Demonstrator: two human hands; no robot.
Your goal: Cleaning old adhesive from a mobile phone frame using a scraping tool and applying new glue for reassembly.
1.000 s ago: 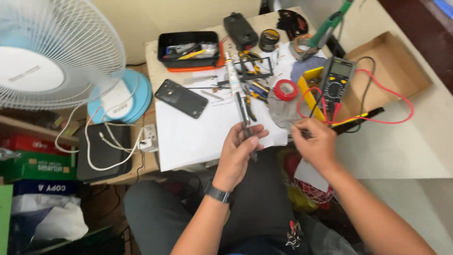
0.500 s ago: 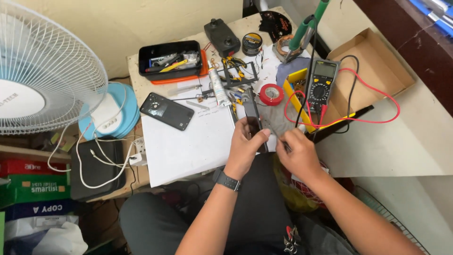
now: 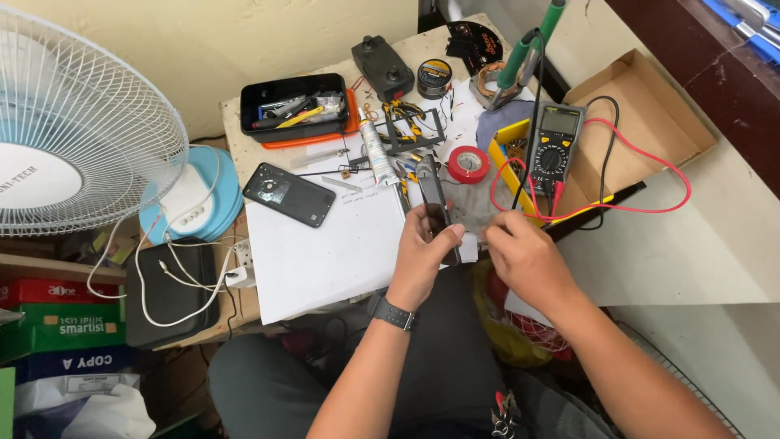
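Two hands meet at centre frame, just below mid-height. Left hand (image 3: 424, 252), w/ dark watch (image 3: 392, 312) on wrist, has its grip closed on a slim dark phone-like slab (image 3: 436, 213), thumb across the front, slab standing roughly upright & tilted slightly. Right hand (image 3: 526, 258) sits just right of it, fingers curled toward a clear plastic bit by the slab's lower edge; can't tell if that grip is pinching anything. Under & left of the hands: white paper sheet (image 3: 325, 252) on the tabletop (image 3: 691, 252), w/ a second black phone (image 3: 289, 194) face-down at its upper left. Above the slab: adhesive tube (image 3: 374, 148), pliers, small parts. Red tape roll (image 3: 469, 163) just right of those. Multimeter (image 3: 556, 149) upper right of the hands, red lead (image 3: 650, 203) looping out right, resting on a yellow tray beside an open cardboard box (image 3: 650, 122). Black parts tray (image 3: 294, 106) w/ tools at upper centre-left. White fan (image 3: 73, 130) fills the upper left; black pouch (image 3: 166, 293) w/ white cables lower left.
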